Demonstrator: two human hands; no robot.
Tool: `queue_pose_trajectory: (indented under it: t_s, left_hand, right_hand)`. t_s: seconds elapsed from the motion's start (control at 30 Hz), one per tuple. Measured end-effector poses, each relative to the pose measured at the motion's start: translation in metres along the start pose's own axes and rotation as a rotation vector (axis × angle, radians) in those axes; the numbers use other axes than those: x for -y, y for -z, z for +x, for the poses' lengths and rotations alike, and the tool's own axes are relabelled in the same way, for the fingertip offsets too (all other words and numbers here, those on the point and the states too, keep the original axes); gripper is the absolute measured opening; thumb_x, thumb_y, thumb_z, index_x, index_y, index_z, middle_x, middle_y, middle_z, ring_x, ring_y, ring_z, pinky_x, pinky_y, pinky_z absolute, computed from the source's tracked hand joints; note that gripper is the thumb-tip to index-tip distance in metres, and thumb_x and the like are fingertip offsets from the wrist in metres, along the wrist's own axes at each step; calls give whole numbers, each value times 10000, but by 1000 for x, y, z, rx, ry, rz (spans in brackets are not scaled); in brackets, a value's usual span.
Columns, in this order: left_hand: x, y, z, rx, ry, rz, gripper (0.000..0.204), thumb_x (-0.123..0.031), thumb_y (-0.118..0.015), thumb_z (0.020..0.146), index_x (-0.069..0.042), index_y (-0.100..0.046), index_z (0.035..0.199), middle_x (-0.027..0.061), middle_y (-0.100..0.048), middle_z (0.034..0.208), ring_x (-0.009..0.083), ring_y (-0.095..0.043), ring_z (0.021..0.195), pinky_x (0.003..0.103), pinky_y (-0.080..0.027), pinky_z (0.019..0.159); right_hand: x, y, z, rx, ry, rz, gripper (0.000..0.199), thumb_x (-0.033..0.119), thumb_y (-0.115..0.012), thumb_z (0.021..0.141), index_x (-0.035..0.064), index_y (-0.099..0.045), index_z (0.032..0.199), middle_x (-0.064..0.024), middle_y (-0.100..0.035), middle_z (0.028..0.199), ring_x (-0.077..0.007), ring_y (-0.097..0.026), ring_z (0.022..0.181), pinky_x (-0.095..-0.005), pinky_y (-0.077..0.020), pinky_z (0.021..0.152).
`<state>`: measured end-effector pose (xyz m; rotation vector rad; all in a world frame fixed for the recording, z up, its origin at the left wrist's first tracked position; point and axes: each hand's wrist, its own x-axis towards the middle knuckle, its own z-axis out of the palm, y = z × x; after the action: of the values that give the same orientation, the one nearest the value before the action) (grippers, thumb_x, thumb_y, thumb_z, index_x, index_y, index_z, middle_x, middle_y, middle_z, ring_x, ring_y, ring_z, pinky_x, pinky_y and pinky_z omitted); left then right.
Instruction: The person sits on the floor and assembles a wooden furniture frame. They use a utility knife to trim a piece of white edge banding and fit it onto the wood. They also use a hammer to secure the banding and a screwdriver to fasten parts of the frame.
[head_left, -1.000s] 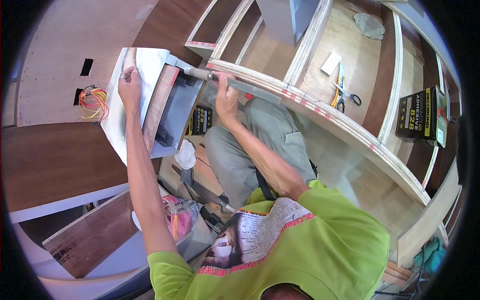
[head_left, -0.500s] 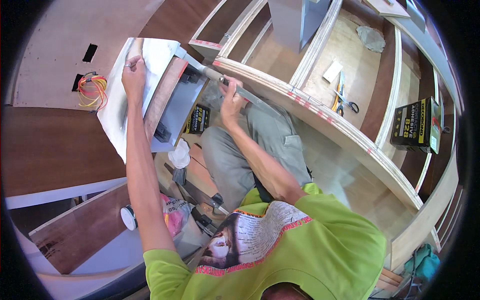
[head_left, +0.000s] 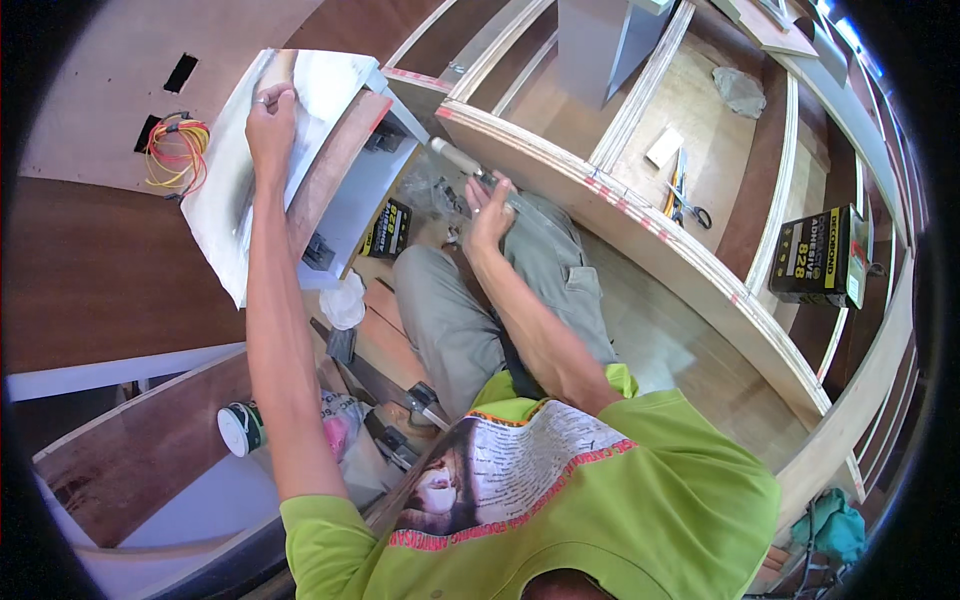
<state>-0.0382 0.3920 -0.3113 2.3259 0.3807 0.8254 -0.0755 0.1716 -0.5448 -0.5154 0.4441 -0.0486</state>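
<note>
My left hand (head_left: 270,130), a ring on one finger, rests on a glossy white sheet (head_left: 225,175) with its fingers curled; what they pinch, if anything, is hidden. The sheet lies against a light-coloured open box (head_left: 352,205) with a reddish-brown strip (head_left: 335,165) along its edge and dark fittings inside. Over my right thigh, my right hand (head_left: 488,212) is closed around a tool with a pale cylindrical end (head_left: 455,157) and a dark collar. The tool's exact kind is unclear, and its far part is hidden by the hand.
A curved wooden frame (head_left: 640,225) with compartments spans the right, holding scissors (head_left: 690,212), a small pale block (head_left: 664,147) and a black-and-yellow can (head_left: 818,258). Coiled red and yellow wires (head_left: 178,155) hang on the left. Another can (head_left: 387,230) stands by my knee.
My right hand has shifted slightly right and down, and the long metal blade no longer shows beyond it. My left hand stays on the sheet. The whole view has shifted a little.
</note>
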Motion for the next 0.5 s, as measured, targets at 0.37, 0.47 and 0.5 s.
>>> queue_pose_trajectory:
  t_s: [0.37,0.47,0.5]
  left_hand:
    - [4,-1,4,1,23,-48,296,-221,-566,869,-3,-657,1047,134,-684,940,187,-646,893,274,-475,809]
    - [3,-2,3,-2,26,-73,296,-225,-570,865,-7,-658,1045,131,-684,936,188,-646,878,274,-477,801]
    - [3,0,3,4,62,-73,297,-226,-571,864,-8,-658,1045,128,-684,933,185,-643,870,274,-478,795]
  right_hand:
    - [-8,-19,3,1,39,-30,415,358,-386,1003,2,-454,1204,-180,-501,1151,-317,-618,1004,-344,-545,836]
    - [-12,-19,5,62,24,-58,419,360,-385,1002,0,-452,1205,-198,-474,1160,-322,-617,1003,-364,-538,863]
    - [-12,-15,4,40,25,-44,418,360,-386,1003,0,-452,1205,-196,-473,1161,-324,-618,1002,-366,-538,859]
